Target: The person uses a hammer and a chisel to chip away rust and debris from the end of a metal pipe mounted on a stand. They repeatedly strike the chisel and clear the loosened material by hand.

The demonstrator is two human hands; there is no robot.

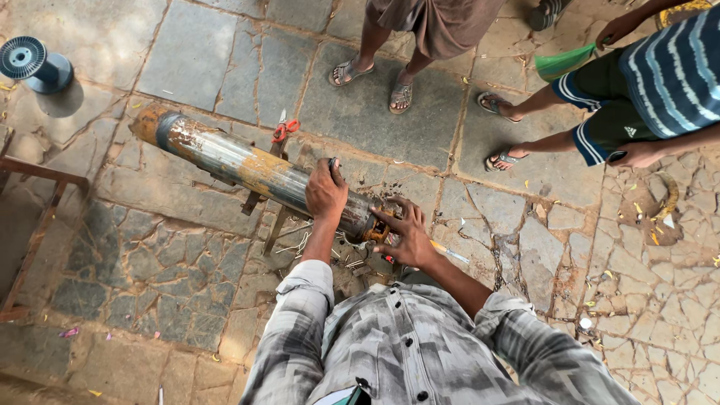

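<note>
A long rusty metal cylinder (pixel 240 161) lies across low metal supports (pixel 259 196) on the stone floor. My left hand (pixel 325 193) rests on top of the cylinder near its right end, closed around a small dark tool (pixel 332 162) that sticks up above the fingers. At that end, where there is a brass-coloured fitting (pixel 375 229), my right hand (pixel 403 234) touches the rim with its fingers spread. Loose copper wire ends (pixel 300 244) lie under this end.
Two other people stand beyond the cylinder: sandalled feet (pixel 375 81) and a person in a striped shirt (pixel 667 71) with a green object (pixel 566 64). A red-handled tool (pixel 285 129), a wire spool (pixel 31 64), a rusty frame (pixel 34 225) and a yellow-handled tool (pixel 444 249) lie around.
</note>
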